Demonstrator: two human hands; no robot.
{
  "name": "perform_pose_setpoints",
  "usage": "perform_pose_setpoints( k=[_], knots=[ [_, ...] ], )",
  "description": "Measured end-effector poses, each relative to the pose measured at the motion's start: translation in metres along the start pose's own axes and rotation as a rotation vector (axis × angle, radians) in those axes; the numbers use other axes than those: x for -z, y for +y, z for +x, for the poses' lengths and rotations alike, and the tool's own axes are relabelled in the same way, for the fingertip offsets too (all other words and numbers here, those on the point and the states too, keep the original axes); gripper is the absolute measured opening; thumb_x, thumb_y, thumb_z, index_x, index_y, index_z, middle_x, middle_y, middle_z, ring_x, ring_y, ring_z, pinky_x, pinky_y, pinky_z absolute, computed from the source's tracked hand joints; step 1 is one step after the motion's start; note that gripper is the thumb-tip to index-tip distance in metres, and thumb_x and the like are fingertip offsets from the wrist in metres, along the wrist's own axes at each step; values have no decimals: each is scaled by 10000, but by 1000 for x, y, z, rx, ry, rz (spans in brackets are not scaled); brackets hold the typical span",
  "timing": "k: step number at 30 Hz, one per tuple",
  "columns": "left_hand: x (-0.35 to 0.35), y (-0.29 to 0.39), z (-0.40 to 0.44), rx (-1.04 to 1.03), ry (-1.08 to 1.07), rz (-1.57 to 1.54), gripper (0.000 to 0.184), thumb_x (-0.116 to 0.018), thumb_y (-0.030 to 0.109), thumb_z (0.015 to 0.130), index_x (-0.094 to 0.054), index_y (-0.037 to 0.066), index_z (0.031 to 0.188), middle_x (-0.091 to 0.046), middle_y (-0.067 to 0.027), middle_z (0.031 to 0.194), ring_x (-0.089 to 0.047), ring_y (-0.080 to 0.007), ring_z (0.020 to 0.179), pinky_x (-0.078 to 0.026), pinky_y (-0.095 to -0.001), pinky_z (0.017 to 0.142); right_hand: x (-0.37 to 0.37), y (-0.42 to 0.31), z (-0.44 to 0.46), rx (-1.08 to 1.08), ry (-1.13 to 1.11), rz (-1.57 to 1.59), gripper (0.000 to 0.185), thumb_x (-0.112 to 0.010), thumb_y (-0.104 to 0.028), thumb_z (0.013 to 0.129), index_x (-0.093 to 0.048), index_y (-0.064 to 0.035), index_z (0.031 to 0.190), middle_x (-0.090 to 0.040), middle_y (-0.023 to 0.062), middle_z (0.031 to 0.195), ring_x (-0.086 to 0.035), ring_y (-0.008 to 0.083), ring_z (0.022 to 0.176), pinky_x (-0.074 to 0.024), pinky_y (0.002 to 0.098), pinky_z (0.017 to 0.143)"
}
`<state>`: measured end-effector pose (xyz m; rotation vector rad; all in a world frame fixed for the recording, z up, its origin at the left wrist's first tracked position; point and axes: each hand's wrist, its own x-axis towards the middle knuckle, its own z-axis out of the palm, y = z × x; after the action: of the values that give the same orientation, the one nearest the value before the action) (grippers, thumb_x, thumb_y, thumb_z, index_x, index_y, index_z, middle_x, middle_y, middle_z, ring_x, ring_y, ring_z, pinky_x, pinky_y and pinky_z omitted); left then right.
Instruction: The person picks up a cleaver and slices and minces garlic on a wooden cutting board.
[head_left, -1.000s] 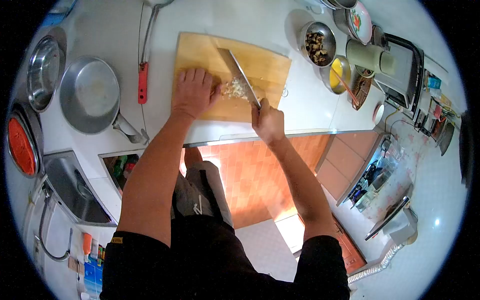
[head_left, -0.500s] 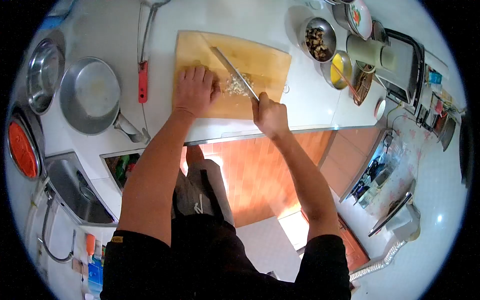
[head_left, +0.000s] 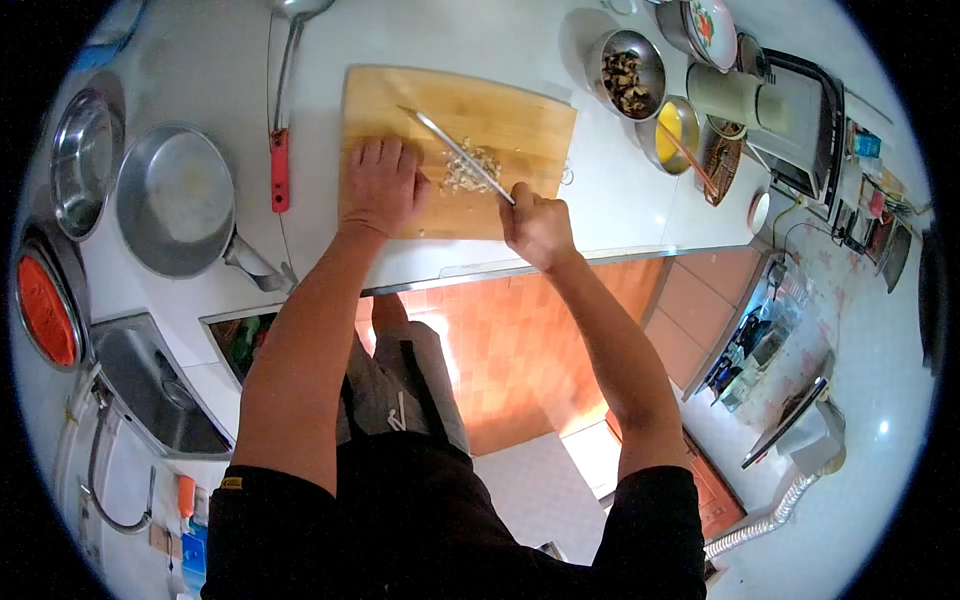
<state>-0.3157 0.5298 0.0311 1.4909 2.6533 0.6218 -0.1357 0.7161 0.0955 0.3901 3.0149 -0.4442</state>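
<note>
My right hand (head_left: 538,228) is wrapped around the handle of a kitchen knife (head_left: 455,150). The blade slants up and left over a small heap of chopped pale bits (head_left: 470,170), perhaps garlic. These lie on a wooden cutting board (head_left: 470,100). My left hand (head_left: 383,188) rests palm down on the board's left part, beside the heap. Its fingers lie on the wood, with nothing visible under them.
A pan (head_left: 175,205) and a red-handled ladle (head_left: 280,170) are to the left, above the sink (head_left: 160,385). On the right stand a bowl of brown pieces (head_left: 628,75) and a bowl of yellow liquid (head_left: 672,135) with chopsticks. The counter edge (head_left: 480,268) runs below the board.
The knife blade has turned so that its thin edge or spine shows more. My left hand has stayed on the board, with only a slight shift. The whole view has shifted slightly.
</note>
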Motion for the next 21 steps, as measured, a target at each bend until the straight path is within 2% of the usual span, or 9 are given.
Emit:
perform_pose_setpoints(
  k=[6,9,11,13,17,19,21],
  knots=[
    [3,-2,-1,-8,26,33,285,-659,309,806,-665,75,970,-566,-103,969,-558,-288,947,-441,-469,850,-1,-1,-1,102,37,72,270,-702,-141,967,-493,-68,814,-569,129,552,-587,328,455,-464,431,421],
    [6,-2,0,-25,46,26,280,-657,300,817,-665,69,977,-570,-105,961,-562,-288,957,-446,-454,853,2,-1,6,8,0,48,253,-705,-139,967,-509,-61,827,-572,145,559,-587,348,462,-463,447,430],
    [7,-4,0,-30,37,19,271,-656,292,821,-665,68,974,-571,-107,956,-563,-291,962,-448,-446,853,3,-2,5,-32,31,141,242,-706,-136,967,-517,-47,845,-586,170,578,-598,377,481,-459,464,437],
    [5,-6,-6,41,-95,-107,297,-704,281,833,-641,52,1010,-599,-165,1093,-572,-373,1049,-434,-548,940,10,-11,3,-83,33,163,246,-678,-171,973,-506,-67,832,-596,170,581,-615,380,496,-485,468,453],
    [11,-17,-29,-43,-122,-250,264,-720,275,848,-638,55,969,-605,-165,1088,-575,-373,1064,-429,-541,964,19,-13,-15,-213,95,248,229,-709,-152,953,-527,-52,857,-594,189,596,-626,398,520,-487,485,477],
    [23,-18,-40,-205,-193,-390,344,-713,330,858,-672,40,1038,-614,-127,1029,-569,-342,1034,-442,-509,952,23,-6,-17,-234,79,257,235,-711,-162,957,-530,-46,864,-604,192,613,-624,411,532,-487,486,483],
    [31,-15,-50,-220,-271,-425,334,-744,344,856,-657,51,993,-625,-139,1080,-572,-358,1060,-435,-521,967,25,-2,-23,-276,64,316,243,-705,-178,966,-528,-46,865,-614,194,630,-623,423,543,-488,489,485]
  ],
)
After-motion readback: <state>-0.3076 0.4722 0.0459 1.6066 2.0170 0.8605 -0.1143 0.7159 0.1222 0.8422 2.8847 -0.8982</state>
